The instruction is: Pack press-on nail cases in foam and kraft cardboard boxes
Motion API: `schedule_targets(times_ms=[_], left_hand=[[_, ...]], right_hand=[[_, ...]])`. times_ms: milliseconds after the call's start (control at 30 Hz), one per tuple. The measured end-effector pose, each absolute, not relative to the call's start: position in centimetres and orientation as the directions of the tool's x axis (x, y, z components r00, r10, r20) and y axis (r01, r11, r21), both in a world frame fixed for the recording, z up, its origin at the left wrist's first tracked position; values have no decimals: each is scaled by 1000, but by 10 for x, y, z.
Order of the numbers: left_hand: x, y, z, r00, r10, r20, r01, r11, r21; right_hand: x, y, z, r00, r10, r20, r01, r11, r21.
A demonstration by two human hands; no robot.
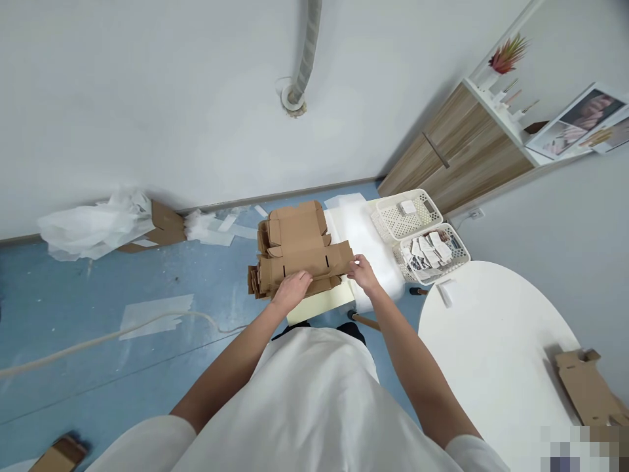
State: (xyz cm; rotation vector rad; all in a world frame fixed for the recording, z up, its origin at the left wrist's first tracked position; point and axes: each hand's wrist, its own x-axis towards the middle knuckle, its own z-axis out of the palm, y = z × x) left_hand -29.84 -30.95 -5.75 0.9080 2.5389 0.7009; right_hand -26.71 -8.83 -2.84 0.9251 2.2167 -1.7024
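A flat brown cardboard box blank (307, 261) lies across the top of a stack of the same blanks (295, 231) on a low pale stool (319, 305). My left hand (291, 289) rests on the blank's near left edge, fingers curled over it. My right hand (362, 271) pinches the blank's right end. Both arms reach forward from my white shirt.
Two white lattice baskets (405, 213) (432, 252) with small packets stand to the right, beside white foam sheets (361, 239). A round white table (491, 341) at the right carries a folded cardboard piece (587, 387). Crumpled white wrapping (93, 226), cardboard scraps and a rope lie on the blue floor.
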Motion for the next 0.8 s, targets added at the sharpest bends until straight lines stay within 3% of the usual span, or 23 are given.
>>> schedule_targets(times_ms=[267,333,400,500,633,700,800], left_hand=[[-294,-306,-42,-829,557,45,490,687,536],[-292,-305,-40,-847,516,129,495,676,546],[-290,-303,-37,-838,497,226,531,644,551],[-285,-298,-33,-770,522,368,635,567,524],[-275,-289,-28,-617,620,485,783,422,457],[-268,-283,-28,-523,682,511,843,326,428],[-256,-274,-30,-363,764,533,907,161,388]], right_hand=[[-232,-102,-18,-834,550,-41,379,517,-767],[-222,-111,-23,-877,476,-65,356,554,-752],[-214,-116,-31,-924,313,-219,364,545,-755],[-209,-112,-39,-888,206,-411,460,394,-796],[-208,-85,-23,-807,366,-463,462,-96,-881],[-205,-66,-8,-792,339,-508,425,-292,-857],[-195,-41,7,-756,360,-547,430,-358,-829]])
